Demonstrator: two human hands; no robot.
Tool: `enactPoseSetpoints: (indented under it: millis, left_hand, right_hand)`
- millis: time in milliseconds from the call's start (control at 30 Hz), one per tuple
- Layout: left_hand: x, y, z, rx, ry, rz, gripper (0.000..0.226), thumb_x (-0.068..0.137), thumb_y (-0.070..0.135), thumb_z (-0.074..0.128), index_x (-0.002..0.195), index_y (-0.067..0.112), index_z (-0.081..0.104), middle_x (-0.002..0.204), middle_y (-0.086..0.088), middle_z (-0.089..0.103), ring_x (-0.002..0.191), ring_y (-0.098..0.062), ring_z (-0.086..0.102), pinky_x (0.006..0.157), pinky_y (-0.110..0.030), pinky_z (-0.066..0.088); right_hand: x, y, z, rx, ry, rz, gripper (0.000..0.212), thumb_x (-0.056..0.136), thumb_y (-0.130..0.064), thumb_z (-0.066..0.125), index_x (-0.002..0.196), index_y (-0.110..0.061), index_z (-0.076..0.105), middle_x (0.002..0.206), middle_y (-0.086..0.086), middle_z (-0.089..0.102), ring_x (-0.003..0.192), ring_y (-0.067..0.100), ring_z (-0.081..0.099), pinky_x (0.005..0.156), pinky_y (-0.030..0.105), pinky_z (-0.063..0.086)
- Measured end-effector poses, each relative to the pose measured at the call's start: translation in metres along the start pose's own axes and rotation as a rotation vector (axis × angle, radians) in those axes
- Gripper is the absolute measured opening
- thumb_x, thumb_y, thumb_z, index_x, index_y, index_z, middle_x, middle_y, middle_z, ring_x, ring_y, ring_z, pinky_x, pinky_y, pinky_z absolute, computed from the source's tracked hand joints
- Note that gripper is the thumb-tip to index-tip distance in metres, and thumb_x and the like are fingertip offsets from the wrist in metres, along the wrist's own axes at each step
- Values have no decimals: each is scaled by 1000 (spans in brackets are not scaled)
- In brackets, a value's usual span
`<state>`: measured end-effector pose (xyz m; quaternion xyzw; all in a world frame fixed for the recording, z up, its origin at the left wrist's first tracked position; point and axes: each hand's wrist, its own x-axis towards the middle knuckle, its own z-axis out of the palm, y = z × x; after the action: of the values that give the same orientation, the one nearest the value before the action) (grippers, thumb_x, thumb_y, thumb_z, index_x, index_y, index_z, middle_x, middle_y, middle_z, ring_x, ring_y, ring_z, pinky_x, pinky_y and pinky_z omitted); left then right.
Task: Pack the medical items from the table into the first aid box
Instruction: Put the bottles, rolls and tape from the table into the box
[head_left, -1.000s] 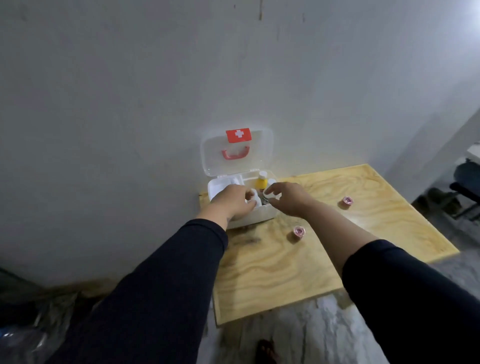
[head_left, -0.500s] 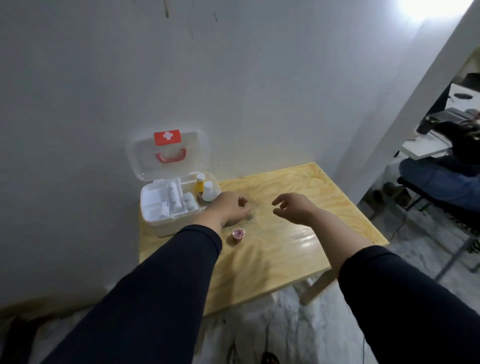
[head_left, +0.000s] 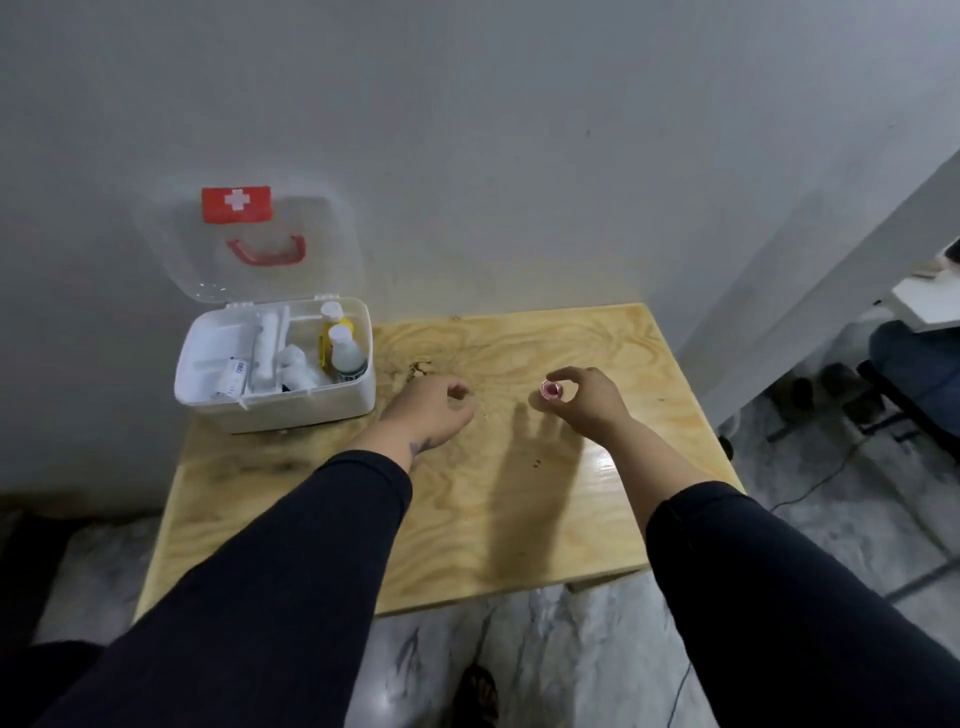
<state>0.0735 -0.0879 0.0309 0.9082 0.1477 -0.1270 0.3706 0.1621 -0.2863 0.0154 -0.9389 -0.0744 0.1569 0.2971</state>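
A white first aid box (head_left: 291, 405) is sitting at the table's ten o'clock corner, against the grey wall (head_left: 519, 130), its clear lid (head_left: 249, 244) standing upright and showing a red cross label (head_left: 237, 203) and a red handle (head_left: 266, 252). Inside, white rolled items (head_left: 267, 345) and what look like gauze wads (head_left: 296, 366) are lying in the tray's middle compartments, while two bottles – one yellow (head_left: 330, 325), one clear with a dark label (head_left: 347, 356) – are standing in the compartment at the box's three o'clock side.

The left hand (head_left: 426, 410) is hovering low over the plywood table (head_left: 519, 519), just to the three o'clock side of the box, its fingers curled loosely inward; whether anything is inside that curl cannot be told. At the table's centre, toward one o'clock, the right hand (head_left: 584, 397) is pinching a small pink tape roll (head_left: 551, 389) between thumb and forefinger, the other fingers (head_left: 571, 372) arching above it – the roll is raised off the wood, well apart from the box. Both forearms are reaching in from six o'clock in dark sleeves (head_left: 291, 571). At far three o'clock, a seated person's knee (head_left: 914, 353) is showing beyond a wall edge.
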Motion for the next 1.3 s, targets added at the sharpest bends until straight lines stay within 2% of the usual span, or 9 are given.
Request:
enactPoseSetpoints:
  millis: [100, 200, 300, 400, 533, 767, 867, 1033, 1300]
  left_hand:
    - [5, -7, 5, 19, 9, -11, 38, 92, 37, 55, 128, 24, 60, 135, 6, 58, 123, -15, 55, 103, -34, 45]
    - [6, -12, 7, 30, 26, -24, 35, 92, 32, 56, 126, 23, 62, 134, 4, 59, 122, -15, 56, 100, -30, 45]
    - [3, -19, 6, 37, 45, -34, 37, 92, 33, 57, 126, 22, 61, 137, 3, 57, 124, -17, 55, 100, -30, 43]
    - [-6, -25, 4, 34, 56, -64, 40, 92, 32, 56, 129, 19, 59, 138, 2, 56, 120, -21, 58, 98, -32, 46]
    - [-23, -34, -5, 8, 88, -89, 38, 93, 30, 56, 129, 18, 59, 136, 2, 57, 117, -20, 60, 97, -30, 47]
    - [-51, -62, -23, 13, 164, -171, 36, 94, 27, 55, 128, 19, 60, 135, -1, 59, 124, -20, 55, 104, -34, 44]
    - [-66, -80, -26, -14, 192, -218, 38, 92, 30, 57, 128, 19, 61, 133, 1, 61, 122, -18, 56, 103, -33, 44]
    - [-86, -101, -33, -7, 239, -245, 33, 93, 27, 56, 124, 19, 64, 132, 0, 61, 121, -20, 56, 101, -27, 44]
    - [-99, -107, -46, -27, 269, -287, 37, 94, 30, 53, 129, 19, 60, 133, 1, 60, 120, -18, 57, 101, -32, 46]
  right_hand:
    - [13, 7, 10, -1, -31, 7, 45, 80, -33, 69, 123, -24, 60, 127, 13, 51, 116, 34, 53, 94, 44, 51]
    - [20, 7, 23, -79, -20, -48, 39, 88, -28, 54, 127, -22, 57, 134, 11, 48, 123, 32, 47, 101, 40, 45]
    - [19, 3, 36, -163, -16, -92, 33, 91, -16, 46, 121, -16, 62, 129, 12, 50, 123, 31, 43, 95, 37, 45]
    - [10, -6, 50, -206, -32, -160, 30, 90, -7, 48, 112, -11, 67, 117, 15, 54, 114, 34, 48, 85, 36, 50]
    - [-5, -37, 65, -215, -105, -252, 29, 91, -7, 46, 107, -14, 70, 113, 15, 57, 108, 34, 54, 87, 35, 49]
    - [-36, -101, 90, -255, -222, -430, 34, 88, -11, 54, 120, -13, 63, 112, 14, 68, 110, 30, 58, 88, 32, 46]
    - [-46, -115, 105, -302, -290, -453, 37, 85, -13, 58, 122, -16, 61, 115, 10, 68, 110, 28, 60, 87, 31, 47]
    - [-52, -119, 123, -329, -306, -469, 38, 84, -9, 51, 117, -21, 65, 112, 12, 66, 106, 32, 61, 85, 36, 51]
    - [-63, -134, 130, -401, -355, -547, 33, 82, -7, 50, 110, -17, 65, 113, 12, 62, 104, 31, 60, 83, 35, 51]
